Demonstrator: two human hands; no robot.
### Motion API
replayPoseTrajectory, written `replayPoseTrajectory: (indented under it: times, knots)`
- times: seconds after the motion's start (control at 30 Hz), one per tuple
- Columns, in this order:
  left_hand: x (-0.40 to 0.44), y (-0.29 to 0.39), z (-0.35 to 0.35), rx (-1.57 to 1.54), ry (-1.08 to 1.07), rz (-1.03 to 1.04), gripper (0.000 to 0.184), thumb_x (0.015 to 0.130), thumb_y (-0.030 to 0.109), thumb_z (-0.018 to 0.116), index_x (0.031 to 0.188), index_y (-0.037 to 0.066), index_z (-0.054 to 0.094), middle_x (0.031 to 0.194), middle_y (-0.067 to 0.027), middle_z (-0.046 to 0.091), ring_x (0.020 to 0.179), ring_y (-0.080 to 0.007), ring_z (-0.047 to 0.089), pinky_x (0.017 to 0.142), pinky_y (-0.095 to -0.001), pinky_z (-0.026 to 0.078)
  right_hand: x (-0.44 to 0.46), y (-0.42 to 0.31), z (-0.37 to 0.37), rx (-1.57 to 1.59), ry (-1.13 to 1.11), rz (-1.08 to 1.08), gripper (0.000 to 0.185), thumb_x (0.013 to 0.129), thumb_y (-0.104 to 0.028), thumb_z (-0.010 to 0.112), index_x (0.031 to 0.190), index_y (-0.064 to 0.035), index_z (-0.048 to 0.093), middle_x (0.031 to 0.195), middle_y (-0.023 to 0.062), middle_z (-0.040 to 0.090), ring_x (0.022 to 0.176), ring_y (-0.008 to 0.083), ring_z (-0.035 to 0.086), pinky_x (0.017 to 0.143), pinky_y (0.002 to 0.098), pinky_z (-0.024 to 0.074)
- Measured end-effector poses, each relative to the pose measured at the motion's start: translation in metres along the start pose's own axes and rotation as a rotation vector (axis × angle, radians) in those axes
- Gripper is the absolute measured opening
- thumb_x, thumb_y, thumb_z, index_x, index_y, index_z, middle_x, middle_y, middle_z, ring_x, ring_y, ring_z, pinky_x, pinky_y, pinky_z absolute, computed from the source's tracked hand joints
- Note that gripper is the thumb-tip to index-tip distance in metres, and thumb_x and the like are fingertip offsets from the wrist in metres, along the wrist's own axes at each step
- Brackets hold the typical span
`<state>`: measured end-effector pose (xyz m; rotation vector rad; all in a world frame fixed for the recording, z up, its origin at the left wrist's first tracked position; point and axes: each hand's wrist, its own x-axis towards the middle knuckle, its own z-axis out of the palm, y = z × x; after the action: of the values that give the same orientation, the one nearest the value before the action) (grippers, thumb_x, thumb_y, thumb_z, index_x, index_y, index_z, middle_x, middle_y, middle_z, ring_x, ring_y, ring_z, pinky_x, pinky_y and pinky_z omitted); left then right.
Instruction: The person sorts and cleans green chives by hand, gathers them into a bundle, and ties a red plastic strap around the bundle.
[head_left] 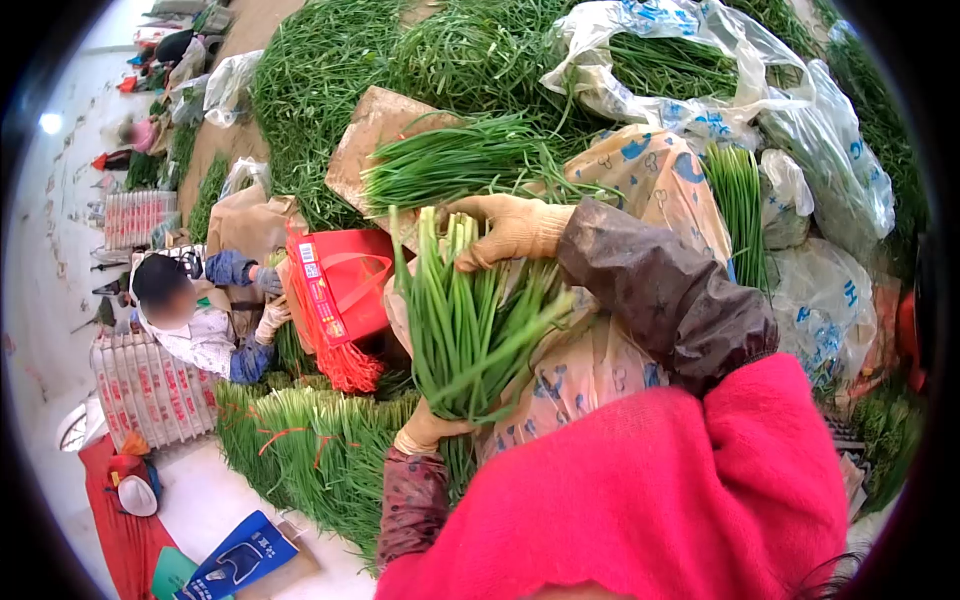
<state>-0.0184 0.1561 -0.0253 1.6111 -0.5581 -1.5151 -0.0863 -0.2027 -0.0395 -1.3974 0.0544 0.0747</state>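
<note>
A loose bunch of garlic chives (pixel 470 330) lies across my lap between my two gloved hands. My left hand (pixel 430 428) is curled under the leafy end of it, its fingers partly hidden by the stalks. My right hand (pixel 515 230) closes over the pale cut ends, thumb and fingers against the stalks. Plastic sheeting with blue prints (pixel 570 385) covers my lap beneath the bunch. Just beyond my right hand, more chives (pixel 450 160) rest on a brown board (pixel 375 125). A red bag (pixel 345 280) with red strips (pixel 350 368) hanging from it stands to the left.
Tied chive bundles (pixel 310 440) stand in rows at lower left. Heaps of loose greens (pixel 320 90) lie ahead. A clear plastic bag (pixel 835 150) is at upper right. Another person (pixel 200 320) works at left, near stacked crates (pixel 155 385). Upright chives (pixel 735 205) stand at right.
</note>
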Motion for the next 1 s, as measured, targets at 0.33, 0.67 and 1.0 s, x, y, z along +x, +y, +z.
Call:
replayPoseTrajectory:
  times: [0.33,0.67,1.0]
  knots:
    - [0.003,-0.008,0.025,-0.558,-0.016,-0.114,0.077,0.062,-0.009,0.074,0.133,0.0,0.046,0.13,-0.0112,0.054,0.12,-0.0247,0.051,0.104,-0.0374,0.037,-0.003,-0.007,-0.006,0.009,0.348,0.219,0.036,0.084,-0.023,0.063,0.117,-0.0065,0.062,0.092,0.0054,0.068,0.083,0.0134,0.062,0.076,0.0277,0.0493]
    - [0.003,-0.005,0.027,-0.548,0.031,-0.055,0.074,0.063,-0.006,0.074,0.131,0.0,0.047,0.128,-0.0106,0.055,0.117,-0.0257,0.052,0.102,-0.0378,0.039,-0.011,-0.017,-0.09,-0.103,1.002,-0.021,0.023,0.095,-0.028,0.055,0.105,-0.0119,0.068,0.081,0.0009,0.066,0.069,0.0083,0.056,0.061,0.0232,0.0472]
    - [0.011,0.019,0.039,-0.553,0.227,-0.026,0.049,0.066,0.009,0.071,0.111,-0.006,0.058,0.087,-0.0137,0.065,0.063,-0.0223,0.059,0.057,-0.0319,0.047,-0.051,-0.057,0.029,-0.97,0.207,0.171,0.053,0.077,-0.045,0.069,0.11,-0.0073,0.051,0.074,0.0171,0.064,0.071,0.037,0.064,0.063,0.0446,0.0499]
